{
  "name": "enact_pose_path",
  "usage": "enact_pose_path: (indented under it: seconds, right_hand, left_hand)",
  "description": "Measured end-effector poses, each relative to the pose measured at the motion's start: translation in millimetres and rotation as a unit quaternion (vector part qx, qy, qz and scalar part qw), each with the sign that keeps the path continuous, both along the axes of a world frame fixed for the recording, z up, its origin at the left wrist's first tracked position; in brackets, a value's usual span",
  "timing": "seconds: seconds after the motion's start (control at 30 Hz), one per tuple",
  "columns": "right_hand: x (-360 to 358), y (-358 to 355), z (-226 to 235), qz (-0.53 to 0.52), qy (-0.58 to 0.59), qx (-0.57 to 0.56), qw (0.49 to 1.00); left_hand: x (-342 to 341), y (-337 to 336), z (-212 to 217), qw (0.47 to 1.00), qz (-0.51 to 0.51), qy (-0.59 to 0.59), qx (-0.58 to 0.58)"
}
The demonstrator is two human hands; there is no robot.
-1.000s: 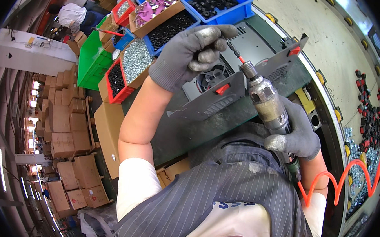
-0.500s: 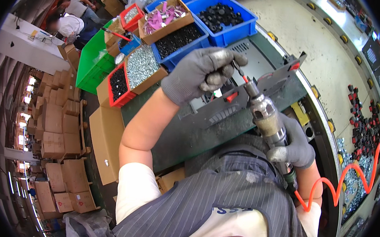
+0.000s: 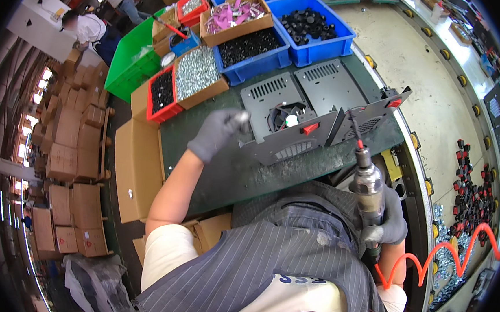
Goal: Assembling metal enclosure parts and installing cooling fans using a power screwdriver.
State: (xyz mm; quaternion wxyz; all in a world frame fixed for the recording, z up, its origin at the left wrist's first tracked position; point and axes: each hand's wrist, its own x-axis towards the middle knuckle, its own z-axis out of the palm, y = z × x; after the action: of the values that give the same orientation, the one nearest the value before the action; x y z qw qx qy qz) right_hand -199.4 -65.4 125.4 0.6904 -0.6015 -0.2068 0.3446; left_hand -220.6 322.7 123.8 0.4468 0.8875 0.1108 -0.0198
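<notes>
My right hand (image 3: 395,219), in a grey glove, is wrapped round a metal pneumatic screwdriver (image 3: 369,190) with a coiled orange air hose (image 3: 414,259). The driver's thin bit (image 3: 354,127) points up and away, in front of the right dark grey metal panel (image 3: 330,83). Also gloved, my left hand (image 3: 219,133) is closed beside the left edge of the left metal panel (image 3: 266,96); anything between its fingertips is too small to make out. A round black fan (image 3: 284,116) sits in the left panel. Each panel carries a red switch (image 3: 310,129) on its upright face.
Beyond the green bench (image 3: 213,179) stand a blue bin of black parts (image 3: 347,46), boxes of silver screws (image 3: 195,74) and pink strips (image 3: 231,16), and a red tray (image 3: 175,111). An open cardboard box (image 3: 136,171) lies left. A roller-edged line (image 3: 427,186) runs right. Two people are far left.
My left hand has moved from the screwdriver's bit leftward and nearer to me, beside the left panel. The screwdriver now stands more upright, its bit free of the left fingers. The view has shifted slightly.
</notes>
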Motion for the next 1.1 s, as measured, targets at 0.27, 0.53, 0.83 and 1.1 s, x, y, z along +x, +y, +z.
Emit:
enact_pose_path:
  seconds: [0.27, 0.53, 0.83, 1.1]
  right_hand:
    - [-22.8, -25.3, -54.7, -0.119, 0.103, -0.069, 0.985]
    - [-35.8, -18.8, -54.5, -0.157, 0.095, -0.07, 0.981]
    - [-34.4, -5.0, -45.9, -0.075, 0.134, -0.121, 0.981]
    - [-3.5, -4.0, -32.0, -0.041, 0.085, -0.183, 0.979]
  left_hand:
    - [-52.3, -55.3, -86.3, 1.0, -0.014, 0.012, 0.01]
    - [0.8, -38.1, -53.7, 0.99, -0.062, -0.048, 0.116]
    - [58.3, -45.5, -57.7, 0.859, -0.25, -0.124, 0.428]
    - [47.9, -2.3, -16.1, 0.894, -0.081, -0.342, 0.276]
